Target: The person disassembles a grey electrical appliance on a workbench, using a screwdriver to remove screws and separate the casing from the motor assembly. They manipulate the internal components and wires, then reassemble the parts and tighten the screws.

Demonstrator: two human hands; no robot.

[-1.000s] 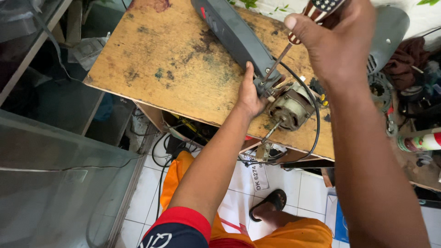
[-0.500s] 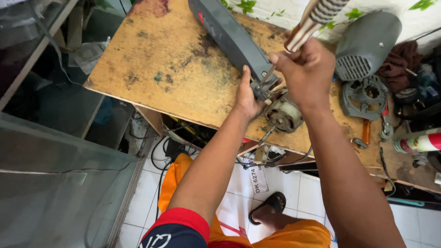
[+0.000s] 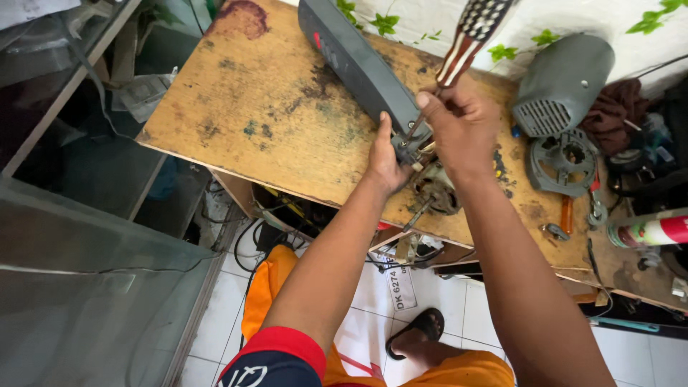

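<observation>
Roughly, left to right:

Glass cabinet (image 3: 86,287): clear-panelled, metal-framed, at far left beside the bench; not touched.

Worn plywood bench top (image 3: 258,122): stained and scuffed, bare over its left half.

Long dark grey plastic housing (image 3: 358,64): lying slantwise across the bench, near end toward the hands.

Left hand (image 3: 387,161): fingers curled and closed round the near end of the housing, thumb up along its edge — bracing it against the bench.

Small electric motor with bare metal shaft (image 3: 433,192): just below the housing's end, near the bench's front edge, between the two hands; wires trailing off underneath.

Right hand (image 3: 462,132): fingers wrapped tight about a screwdriver with a striped red-and-white handle (image 3: 473,36), shaft angled down to the joint where housing meets motor; tip hidden behind the left thumb.

Grey domed motor cover with a slotted grille (image 3: 562,86): already off, lying apart to the right.

Round grey metal end plate (image 3: 562,161): also off, flat on the bench just below the cover.

Red-and-white spray can (image 3: 648,233): on its side at far right, well apart.

Progress, as a judgement: well into the stripping-down — cover and end plate removed, motor exposed; fastening at the housing's end apparently in hand, motor and housing not yet separated.
</observation>
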